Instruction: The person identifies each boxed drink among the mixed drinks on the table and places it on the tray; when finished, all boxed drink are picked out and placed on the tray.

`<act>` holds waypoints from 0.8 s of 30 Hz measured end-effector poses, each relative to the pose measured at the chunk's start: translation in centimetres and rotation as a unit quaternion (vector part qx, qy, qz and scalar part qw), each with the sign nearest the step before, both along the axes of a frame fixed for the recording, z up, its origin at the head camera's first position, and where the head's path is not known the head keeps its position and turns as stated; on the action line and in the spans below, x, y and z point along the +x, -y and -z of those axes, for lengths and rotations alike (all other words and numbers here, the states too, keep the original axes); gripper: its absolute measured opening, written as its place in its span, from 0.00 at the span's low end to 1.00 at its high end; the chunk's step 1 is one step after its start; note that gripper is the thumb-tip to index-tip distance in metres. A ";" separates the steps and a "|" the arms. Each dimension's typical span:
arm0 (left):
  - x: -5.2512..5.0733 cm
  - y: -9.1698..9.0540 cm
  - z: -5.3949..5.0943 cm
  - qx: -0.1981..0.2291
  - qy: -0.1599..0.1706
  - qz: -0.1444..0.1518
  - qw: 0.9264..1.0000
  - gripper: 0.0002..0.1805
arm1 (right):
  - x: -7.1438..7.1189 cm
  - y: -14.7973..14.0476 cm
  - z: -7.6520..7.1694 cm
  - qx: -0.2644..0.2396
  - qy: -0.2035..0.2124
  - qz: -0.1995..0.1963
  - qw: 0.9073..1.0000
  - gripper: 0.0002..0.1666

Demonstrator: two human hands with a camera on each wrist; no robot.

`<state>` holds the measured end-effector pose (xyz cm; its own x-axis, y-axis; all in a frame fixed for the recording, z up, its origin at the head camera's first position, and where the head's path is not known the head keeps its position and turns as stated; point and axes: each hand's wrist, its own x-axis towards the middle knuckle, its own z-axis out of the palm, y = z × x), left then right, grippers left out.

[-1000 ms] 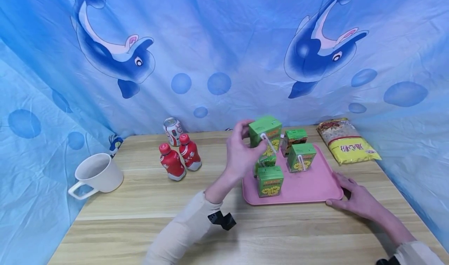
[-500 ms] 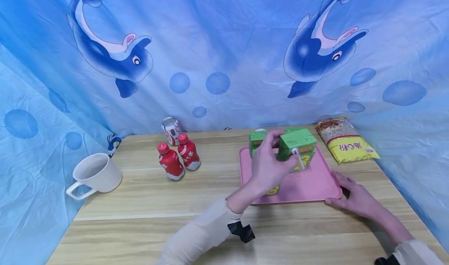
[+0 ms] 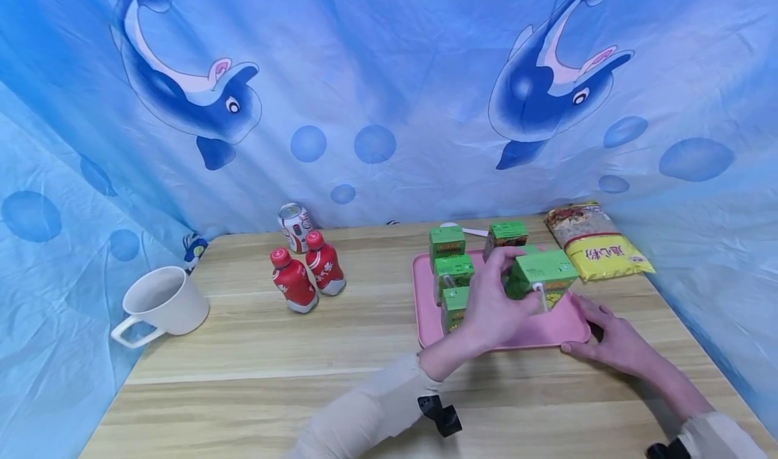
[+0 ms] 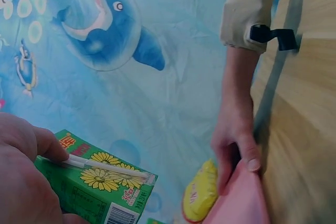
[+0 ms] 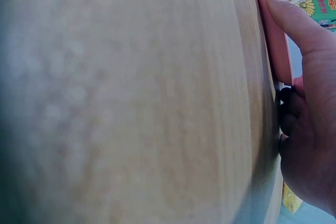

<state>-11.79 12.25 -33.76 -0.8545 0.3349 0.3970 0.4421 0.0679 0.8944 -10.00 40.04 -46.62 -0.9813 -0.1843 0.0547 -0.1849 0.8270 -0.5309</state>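
Note:
My left hand grips a green drink carton with a white straw on its side, holding it over the right part of a pink tray. In the left wrist view, yellow flowers and a barcode show on the held drink carton. My right hand holds the tray's near right corner, thumb at the front edge and fingers along the right side. Several more green cartons stand on the tray, among them a left-row carton and a back carton. My left hand partly hides some of them.
A yellow food packet lies behind the tray at the right. A white spoon-like handle shows behind the cartons. Further left are a red bottle, another red bottle, a can and a white mug.
My left hand has carried the drink carton rightward and nearer, from above the tray's left row to its right part. The right hand stays at the tray's corner.

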 end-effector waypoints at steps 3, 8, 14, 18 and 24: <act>0.0 -0.5 0.8 0.001 0.015 0.003 1.000 0.29 | -0.1 -0.1 0.2 -0.002 -0.009 -0.004 1.000 0.63; 0.0 -1.4 2.0 0.004 0.037 0.003 0.999 0.30 | -0.1 -0.2 0.3 0.001 -0.018 -0.006 1.000 0.62; 0.1 -2.3 3.4 -0.013 0.022 -0.012 1.000 0.31 | 0.0 -0.1 0.2 -0.003 -0.009 0.001 1.000 0.63; 0.3 -2.8 4.2 -0.037 0.021 -0.022 0.999 0.31 | 0.1 0.0 0.2 -0.013 0.000 0.001 1.000 0.61; 0.6 -3.9 5.4 -0.056 0.040 -0.056 0.996 0.31 | 0.0 -0.1 0.3 -0.003 0.009 0.007 1.000 0.58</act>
